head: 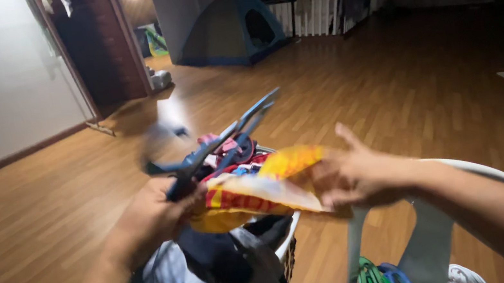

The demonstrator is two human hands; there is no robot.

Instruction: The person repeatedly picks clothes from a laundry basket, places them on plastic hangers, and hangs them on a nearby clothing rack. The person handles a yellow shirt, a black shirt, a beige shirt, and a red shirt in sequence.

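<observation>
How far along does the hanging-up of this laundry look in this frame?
Done: nothing hung is in view. In hand: the left hand grips dark plastic hangers, and the right hand holds a yellow and red garment. Left: more clothes piled in the basket below, beside a white plastic chair.

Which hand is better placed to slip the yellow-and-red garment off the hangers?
Probably right. The right hand already grips the yellow-and-red garment at its edge, free to pull. The left hand is occupied holding the dark hangers.
</observation>
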